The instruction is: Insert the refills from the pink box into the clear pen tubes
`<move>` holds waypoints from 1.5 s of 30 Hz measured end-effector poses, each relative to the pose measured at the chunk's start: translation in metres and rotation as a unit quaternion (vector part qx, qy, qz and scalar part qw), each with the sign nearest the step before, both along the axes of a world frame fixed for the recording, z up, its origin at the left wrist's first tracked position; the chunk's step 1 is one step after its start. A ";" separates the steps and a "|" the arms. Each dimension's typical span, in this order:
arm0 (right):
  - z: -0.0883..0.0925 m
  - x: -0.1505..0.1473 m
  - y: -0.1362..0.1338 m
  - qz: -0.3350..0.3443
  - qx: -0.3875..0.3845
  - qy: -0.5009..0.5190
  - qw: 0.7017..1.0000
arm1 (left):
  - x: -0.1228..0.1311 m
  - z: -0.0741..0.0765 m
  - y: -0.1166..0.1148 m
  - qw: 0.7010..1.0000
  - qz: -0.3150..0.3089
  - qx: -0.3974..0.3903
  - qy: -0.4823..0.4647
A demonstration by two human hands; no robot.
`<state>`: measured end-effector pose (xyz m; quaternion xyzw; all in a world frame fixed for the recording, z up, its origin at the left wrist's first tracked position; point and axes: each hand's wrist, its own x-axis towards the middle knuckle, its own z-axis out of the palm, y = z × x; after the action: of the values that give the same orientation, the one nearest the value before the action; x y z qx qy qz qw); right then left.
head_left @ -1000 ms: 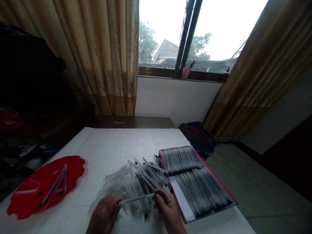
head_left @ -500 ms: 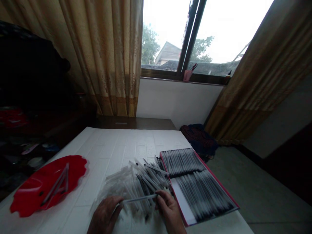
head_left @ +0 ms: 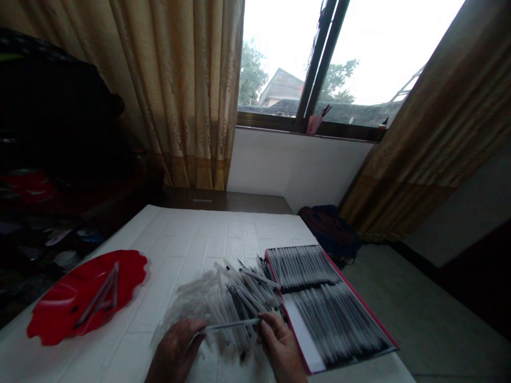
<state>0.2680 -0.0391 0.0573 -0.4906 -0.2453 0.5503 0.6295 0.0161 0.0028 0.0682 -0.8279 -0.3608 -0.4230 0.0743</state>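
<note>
A slim, pale pen [head_left: 232, 325] lies nearly level between my two hands. My left hand [head_left: 178, 346] pinches its left end between thumb and fingers. My right hand [head_left: 281, 346] grips the other end in the same way. Beneath and beyond the pen spreads a loose heap of clear pen barrels [head_left: 191, 300] and dark-tipped pens [head_left: 249, 290]. Just right of my right hand is a shallow pink-edged box [head_left: 297, 332], filled with two rows of pens [head_left: 339, 319]. A white strip of its bottom shows at the lower left.
On the left of the white table [head_left: 191, 229] sits a red wavy-rimmed plate [head_left: 131, 260] with a few pens in it. Dark cloth [head_left: 329, 229] lies beyond the table's right edge. A pink cup [head_left: 314, 124] holding sticks stands on the windowsill.
The whole view has shifted slightly, so the table and the things on it appear a little further right. Both hands keep the same pen in nearly the same pose.
</note>
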 end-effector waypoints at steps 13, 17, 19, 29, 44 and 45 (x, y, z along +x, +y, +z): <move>-0.003 0.001 0.000 -0.003 -0.007 -0.004 1.000 | 0.002 0.000 0.000 1.000 0.010 -0.007 0.015; -0.003 0.000 0.000 -0.003 0.002 -0.012 1.000 | 0.002 0.000 0.000 1.000 0.001 -0.007 0.006; -0.004 0.000 0.000 -0.003 0.005 -0.014 1.000 | 0.001 0.004 0.000 1.000 -0.001 -0.010 0.005; 0.000 -0.001 0.001 -0.012 -0.004 -0.019 1.000 | 0.003 0.003 0.000 1.000 -0.007 -0.001 0.014; -0.002 -0.002 0.002 -0.013 0.001 -0.030 0.999 | 0.006 0.007 -0.002 0.998 -0.035 -0.044 0.011; -0.003 -0.002 0.002 -0.013 0.001 -0.029 0.999 | 0.006 0.009 -0.002 0.998 -0.034 -0.044 0.009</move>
<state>0.2659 -0.0369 0.0545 -0.5089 -0.2580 0.5276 0.6294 0.0222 0.0004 0.0767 -0.8461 -0.3498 -0.4013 0.0261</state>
